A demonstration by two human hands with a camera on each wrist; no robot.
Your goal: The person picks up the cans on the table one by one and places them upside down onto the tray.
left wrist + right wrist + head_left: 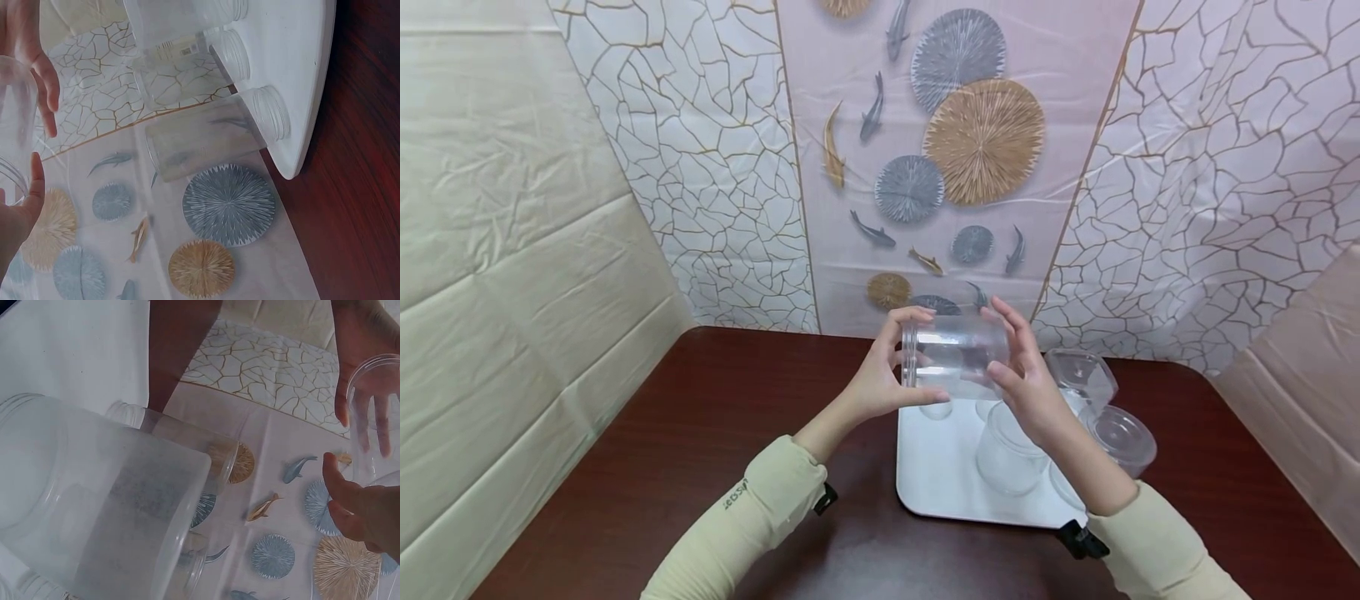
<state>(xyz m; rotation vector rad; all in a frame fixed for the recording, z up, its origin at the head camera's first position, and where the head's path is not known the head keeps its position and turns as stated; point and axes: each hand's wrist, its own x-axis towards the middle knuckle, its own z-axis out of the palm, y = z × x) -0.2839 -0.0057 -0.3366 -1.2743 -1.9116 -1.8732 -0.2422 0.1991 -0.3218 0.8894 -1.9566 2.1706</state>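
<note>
A clear plastic jar lies sideways in the air between both hands, above the back part of a white tray. At its threaded mouth end my left hand grips it, thumb below and fingers over the top. My right hand holds the other end, its fingers and thumb around the base. The left wrist view has the held jar at its left edge, with the ribbed neck beside the left thumb. In the right wrist view the jar is cut off at the right edge.
Several clear jars stand on the tray, including a large one near its middle. The left wrist view shows a slim jar mouth down. At the tray's right are another jar and a clear container. A dark wooden table lies beneath.
</note>
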